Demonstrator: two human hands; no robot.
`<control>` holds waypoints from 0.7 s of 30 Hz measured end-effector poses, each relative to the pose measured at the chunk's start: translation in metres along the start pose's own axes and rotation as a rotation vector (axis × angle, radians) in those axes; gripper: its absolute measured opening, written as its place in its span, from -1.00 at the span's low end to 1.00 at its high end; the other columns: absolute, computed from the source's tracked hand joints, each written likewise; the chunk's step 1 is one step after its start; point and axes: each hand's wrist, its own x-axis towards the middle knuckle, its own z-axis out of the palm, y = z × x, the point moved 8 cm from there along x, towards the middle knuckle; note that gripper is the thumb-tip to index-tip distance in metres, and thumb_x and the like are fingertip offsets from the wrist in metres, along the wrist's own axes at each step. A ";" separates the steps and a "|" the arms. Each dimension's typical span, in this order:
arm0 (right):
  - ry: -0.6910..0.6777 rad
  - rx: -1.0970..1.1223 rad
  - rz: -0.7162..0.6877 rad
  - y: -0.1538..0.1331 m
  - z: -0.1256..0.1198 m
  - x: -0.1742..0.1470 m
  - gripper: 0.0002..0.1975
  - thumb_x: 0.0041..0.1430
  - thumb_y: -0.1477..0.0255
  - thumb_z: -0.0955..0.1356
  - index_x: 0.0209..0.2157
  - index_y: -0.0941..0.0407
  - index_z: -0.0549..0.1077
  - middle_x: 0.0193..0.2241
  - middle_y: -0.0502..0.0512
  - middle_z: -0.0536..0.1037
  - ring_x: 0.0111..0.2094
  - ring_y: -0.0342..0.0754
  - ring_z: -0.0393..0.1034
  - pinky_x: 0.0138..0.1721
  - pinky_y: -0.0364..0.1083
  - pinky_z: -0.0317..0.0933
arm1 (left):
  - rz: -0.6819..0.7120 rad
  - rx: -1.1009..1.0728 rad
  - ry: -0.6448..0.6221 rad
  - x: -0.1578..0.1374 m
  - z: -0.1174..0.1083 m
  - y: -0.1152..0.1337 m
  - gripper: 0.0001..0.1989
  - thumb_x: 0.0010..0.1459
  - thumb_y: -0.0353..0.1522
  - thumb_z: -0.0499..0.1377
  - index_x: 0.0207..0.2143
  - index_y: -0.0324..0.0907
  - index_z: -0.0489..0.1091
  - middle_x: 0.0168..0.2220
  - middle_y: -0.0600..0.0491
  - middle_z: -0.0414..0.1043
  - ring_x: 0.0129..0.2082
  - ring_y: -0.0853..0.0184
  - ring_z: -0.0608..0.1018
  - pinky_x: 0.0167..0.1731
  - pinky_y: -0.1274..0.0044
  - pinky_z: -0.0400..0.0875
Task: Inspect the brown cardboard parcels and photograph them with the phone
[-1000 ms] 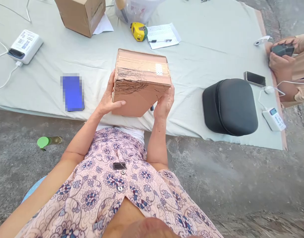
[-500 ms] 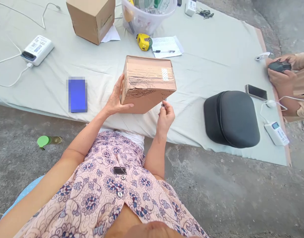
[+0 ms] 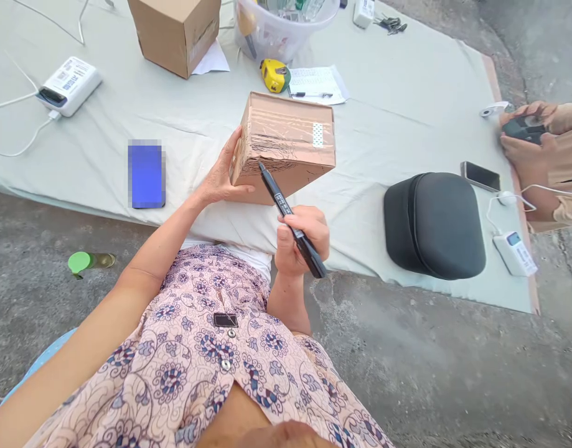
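Observation:
A brown cardboard box (image 3: 292, 124) with dark scribbled lines and a small white label sits tilted at the near side of the table. My left hand (image 3: 223, 177) grips its left side, the thumb along the near face and the fingers behind the side. In my right hand (image 3: 304, 239) is a black marker pen (image 3: 286, 208), held between thumb and fingers. Its tip meets the box's near upper edge in view, close to the scribbles; whether it touches cannot be told.
On the cloth-covered table (image 3: 383, 112) are a black case (image 3: 435, 224), a tape measure (image 3: 275, 76), paper (image 3: 320, 84), another box (image 3: 173, 31), a plastic basket (image 3: 286, 37), a power bank (image 3: 71, 86) and a pixelated blue object (image 3: 146, 174). Another person's hands (image 3: 528, 146) hold a dark object.
My right hand has come down and slightly left, and the marker, mostly hidden behind the box before, now shows in front of it. The box appears slightly higher and turned.

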 end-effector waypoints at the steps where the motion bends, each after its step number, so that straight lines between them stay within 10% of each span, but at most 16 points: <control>1: -0.037 -0.006 -0.013 0.000 0.007 -0.002 -0.88 0.34 0.32 0.34 -0.10 -0.04 0.44 -0.39 -0.02 0.50 -0.35 -0.06 0.45 -0.30 -0.04 0.37 | 0.003 -0.007 0.002 0.000 0.000 -0.001 0.32 -0.15 0.12 0.43 0.48 0.07 -0.27 0.53 -0.14 -0.21 0.49 -0.13 0.02 0.43 0.12 0.04; 8: -0.179 -0.050 0.030 0.009 0.024 -0.010 -0.88 0.33 0.40 0.33 -0.12 0.00 0.46 -0.32 0.02 0.58 -0.29 -0.06 0.51 -0.26 -0.05 0.40 | -0.015 -0.055 0.038 0.001 0.003 -0.002 0.33 -0.18 0.19 0.40 0.48 0.05 -0.24 0.51 -0.20 -0.17 0.48 -0.17 0.06 0.39 0.09 0.11; 17: 0.261 -0.181 -0.033 0.010 -0.024 -0.006 -0.89 0.32 0.41 0.32 -0.15 -0.01 0.48 -0.40 -0.03 0.46 -0.41 -0.10 0.36 -0.37 -0.07 0.29 | 0.009 0.032 -0.031 0.002 0.002 0.004 0.32 -0.10 0.22 0.33 0.48 0.06 -0.36 0.53 -0.22 -0.27 0.49 -0.19 -0.01 0.39 0.05 0.09; 21: -0.035 -0.034 -0.039 0.006 0.011 -0.004 -0.88 0.31 0.39 0.34 -0.13 -0.02 0.47 -0.38 -0.02 0.50 -0.36 -0.09 0.43 -0.28 -0.03 0.36 | 0.009 0.047 -0.045 0.003 0.003 0.002 0.31 -0.07 0.24 0.30 0.48 0.07 -0.43 0.53 -0.19 -0.30 0.49 -0.15 0.00 0.40 0.07 0.08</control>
